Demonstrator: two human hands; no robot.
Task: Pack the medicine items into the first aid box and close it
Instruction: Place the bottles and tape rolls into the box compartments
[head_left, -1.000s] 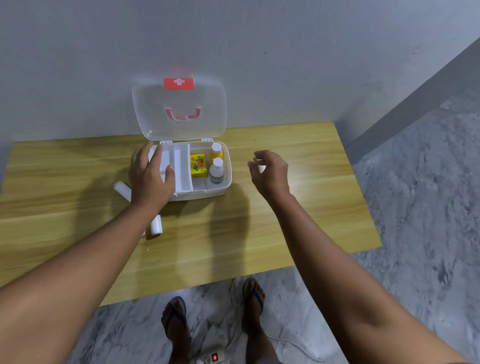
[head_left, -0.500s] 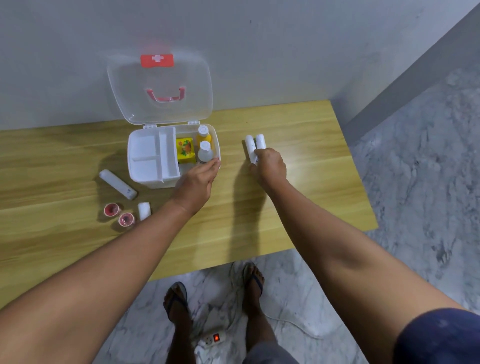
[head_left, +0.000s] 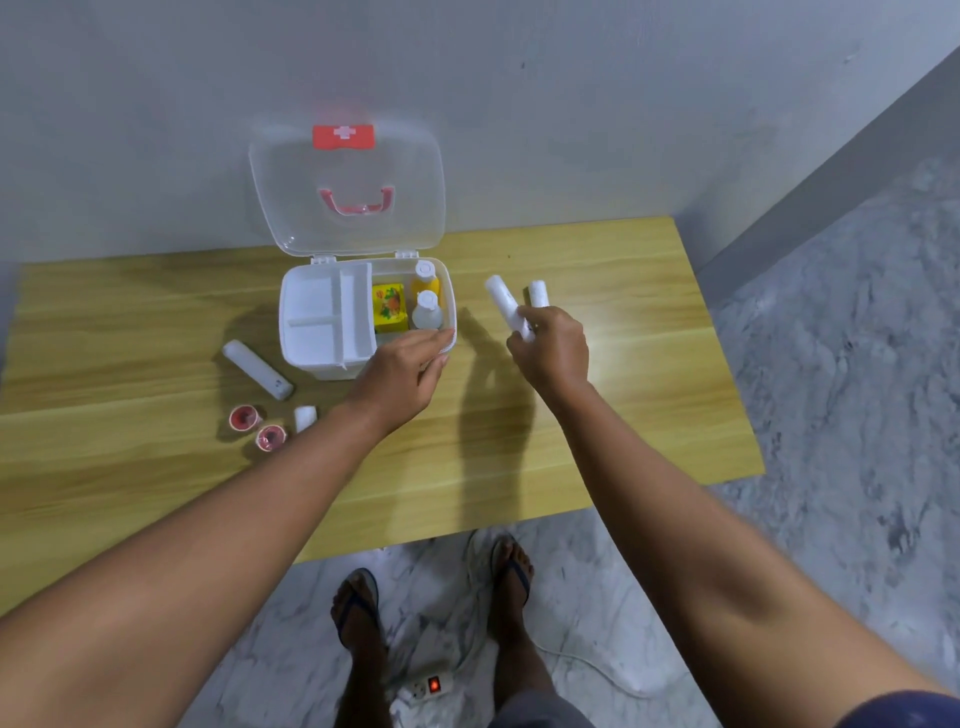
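The white first aid box (head_left: 311, 364) stands open on the wooden table (head_left: 649, 405), its clear lid (head_left: 291, 176) upright against the wall. A white divider tray (head_left: 317, 312) fills its left half. A yellow carton (head_left: 389, 306) and two small bottles (head_left: 427, 306) stand in its right half. My left hand (head_left: 405, 369) rests on the box's front right corner. My right hand (head_left: 550, 348) grips a white roll (head_left: 501, 299), lifted just off the table. A second white roll (head_left: 538, 293) lies beside it.
Left of the box lie a long white tube (head_left: 257, 369), two small red tape rolls (head_left: 244, 418) (head_left: 271, 437) and a short white roll (head_left: 305, 418). The table's right edge borders marble floor. A power strip (head_left: 428, 686) and my feet are below.
The left hand went from the box's left side to its front right corner. The right hand reached to the two white rolls and closed on one. The head view shifted.
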